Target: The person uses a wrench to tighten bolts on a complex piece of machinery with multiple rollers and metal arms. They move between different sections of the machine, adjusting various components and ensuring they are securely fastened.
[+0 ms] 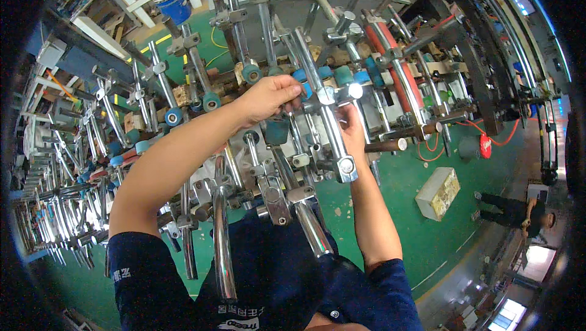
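Note:
My left hand (278, 95) reaches in among chrome rods, thumb and bent fingers closed together beside a blue piece (304, 87). What lies between those fingertips, if anything, is too small to make out. To its right, a thick chrome rod (332, 129) slants across in front of my right hand (350, 125). A metal clamp block (328, 95) sits on that rod, with a round-ended bar (351, 92) beside it. Most of my right fingers are hidden behind the rod and clamp. A dark teal roller (276, 131) hangs just below my left hand.
Rows of clamped rods with blue and teal rollers (174, 116) stretch far left. A red cylinder (397, 65) stands to the right. A curved chrome tube (223, 245) juts toward my body. A pale block (438, 194) lies on the green floor; a person (531, 215) is beyond.

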A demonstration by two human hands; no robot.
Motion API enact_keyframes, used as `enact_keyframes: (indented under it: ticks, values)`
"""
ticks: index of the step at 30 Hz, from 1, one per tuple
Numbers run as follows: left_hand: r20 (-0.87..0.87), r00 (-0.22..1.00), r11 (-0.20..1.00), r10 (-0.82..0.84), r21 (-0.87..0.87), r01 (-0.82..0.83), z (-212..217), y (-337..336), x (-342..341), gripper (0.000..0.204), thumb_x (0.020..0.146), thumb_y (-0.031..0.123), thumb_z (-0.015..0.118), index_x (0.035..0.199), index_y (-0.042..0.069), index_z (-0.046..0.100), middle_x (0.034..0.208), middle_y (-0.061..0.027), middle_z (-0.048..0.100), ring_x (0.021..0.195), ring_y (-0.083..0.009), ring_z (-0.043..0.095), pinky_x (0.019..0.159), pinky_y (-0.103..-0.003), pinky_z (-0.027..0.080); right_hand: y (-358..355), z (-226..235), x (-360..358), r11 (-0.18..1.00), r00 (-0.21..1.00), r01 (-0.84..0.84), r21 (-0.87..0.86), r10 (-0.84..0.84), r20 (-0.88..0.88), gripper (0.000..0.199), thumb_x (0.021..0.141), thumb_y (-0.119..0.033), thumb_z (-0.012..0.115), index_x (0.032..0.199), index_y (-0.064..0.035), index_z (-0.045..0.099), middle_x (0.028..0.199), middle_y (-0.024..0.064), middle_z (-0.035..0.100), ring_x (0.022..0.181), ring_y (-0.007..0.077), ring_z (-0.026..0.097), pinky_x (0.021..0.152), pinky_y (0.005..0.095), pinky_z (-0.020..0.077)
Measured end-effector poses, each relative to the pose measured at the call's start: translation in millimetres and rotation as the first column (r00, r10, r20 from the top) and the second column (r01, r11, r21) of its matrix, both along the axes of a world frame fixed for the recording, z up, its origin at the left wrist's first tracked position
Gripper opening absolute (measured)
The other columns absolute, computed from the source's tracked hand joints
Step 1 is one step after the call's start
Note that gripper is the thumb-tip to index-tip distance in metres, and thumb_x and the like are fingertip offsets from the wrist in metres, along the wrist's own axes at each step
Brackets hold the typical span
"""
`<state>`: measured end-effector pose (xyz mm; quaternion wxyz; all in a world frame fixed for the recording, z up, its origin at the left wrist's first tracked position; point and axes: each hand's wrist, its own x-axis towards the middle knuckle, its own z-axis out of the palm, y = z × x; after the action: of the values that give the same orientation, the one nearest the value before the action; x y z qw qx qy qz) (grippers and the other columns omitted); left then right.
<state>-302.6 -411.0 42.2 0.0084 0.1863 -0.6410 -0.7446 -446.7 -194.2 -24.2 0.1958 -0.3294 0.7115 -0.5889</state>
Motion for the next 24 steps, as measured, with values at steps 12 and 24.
enact_keyframes:
  ticks: [12, 24]
  values:
    - [-0.094, 0.993, 0.997, -0.066, 0.033, 0.070, -17.7, -1.8, -14.3, 0.024, 0.104, 0.026, 0.055, 0.114, 0.007, 0.066, 0.089, 0.0023, 0.066, 0.073, -0.0051, 0.057, 0.059, -0.021, 0.043, -61.4, -15.8, 3.9, 0.988, 0.947, -0.106, -0.113, 0.135, 0.292, 0.018, 0.093, -0.006, 0.066, 0.111, -0.0036, 0.066, 0.102, 0.0043, 0.069, 0.088, 0.0101, 0.062, 0.073, 0.0265, 0.0507]
    - [-0.062, 0.987, 0.989, -0.148, 0.016, 0.149, -4.3, -9.0, -21.1, 0.021, 0.102, 0.023, 0.056, 0.106, 0.005, 0.067, 0.084, 0.0000, 0.065, 0.066, -0.0080, 0.054, 0.061, -0.026, 0.045, -69.6, -34.9, 3.7, 0.990, 0.956, -0.108, -0.090, 0.128, 0.264, 0.026, 0.101, -0.022, 0.057, 0.117, -0.0034, 0.064, 0.086, 0.0039, 0.066, 0.076, 0.0111, 0.064, 0.063, 0.0247, 0.0514]
